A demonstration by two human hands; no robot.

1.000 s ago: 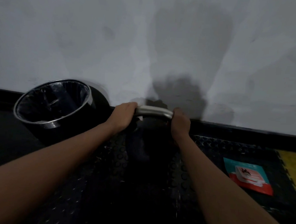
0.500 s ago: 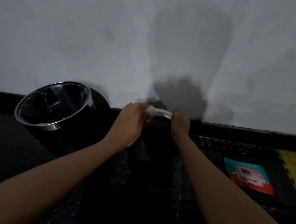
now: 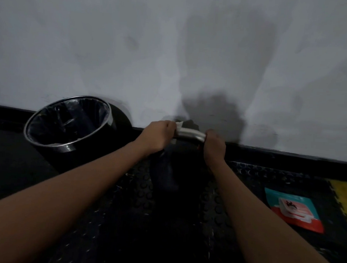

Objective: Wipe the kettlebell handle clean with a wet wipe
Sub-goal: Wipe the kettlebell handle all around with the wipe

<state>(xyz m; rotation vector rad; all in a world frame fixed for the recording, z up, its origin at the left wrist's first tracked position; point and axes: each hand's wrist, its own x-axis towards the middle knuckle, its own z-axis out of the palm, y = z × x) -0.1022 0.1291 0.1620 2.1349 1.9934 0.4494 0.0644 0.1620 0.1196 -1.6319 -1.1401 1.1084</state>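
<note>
A dark kettlebell (image 3: 166, 171) stands on the black studded floor mat by the wall, its silver handle (image 3: 190, 135) on top. My left hand (image 3: 159, 135) grips the left end of the handle with a white wet wipe (image 3: 179, 124) bunched under its fingers. My right hand (image 3: 214, 146) holds the right bend of the handle. The kettlebell's body is very dark and partly hidden between my forearms.
A black bin (image 3: 67, 125) with a shiny rim and a dark liner stands to the left against the wall. A teal and red wet wipe pack (image 3: 293, 210) lies on the mat at the right, near a yellow mat tile (image 3: 345, 202).
My left hand with the wipe slid right along the handle half a second ago and has now moved back to its left end. My right hand stayed at the right bend.
</note>
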